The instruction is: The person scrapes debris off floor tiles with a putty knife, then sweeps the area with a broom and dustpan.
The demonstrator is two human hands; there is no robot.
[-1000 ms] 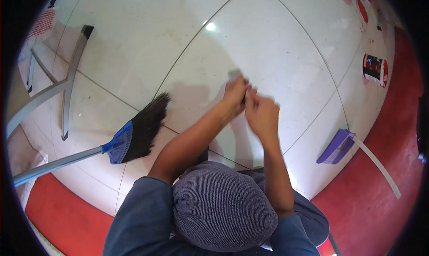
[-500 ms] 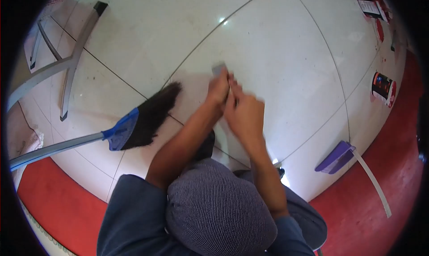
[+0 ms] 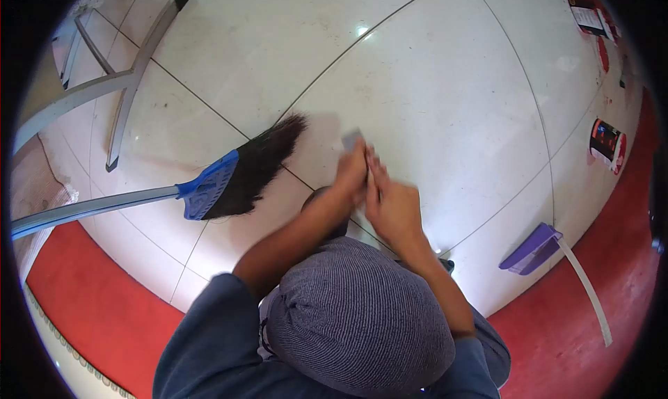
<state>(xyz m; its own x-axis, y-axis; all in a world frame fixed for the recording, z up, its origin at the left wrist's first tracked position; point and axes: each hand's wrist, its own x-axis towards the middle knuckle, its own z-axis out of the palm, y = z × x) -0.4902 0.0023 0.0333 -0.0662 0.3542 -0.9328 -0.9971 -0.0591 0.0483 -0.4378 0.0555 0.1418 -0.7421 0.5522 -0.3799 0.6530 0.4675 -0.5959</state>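
Over the tiled floor, my two hands are close together at the middle of the view, slightly blurred. My left hand is closed around a small scraper, whose flat grey end sticks out past the knuckles. My right hand presses against the left one, its fingers bent round what seems to be the scraper's handle; most of that handle is hidden. To the left lies a broom with dark bristles and a blue head, apart from my hands.
Metal furniture legs stand at upper left. A purple dustpan with a pale handle rests at right, by the red floor. A dark, red-stained can and another printed container are along the right side.
My hands sit a little lower and further right in the view, still together on the scraper. The broom and furniture legs also appear shifted right as the camera view moved.
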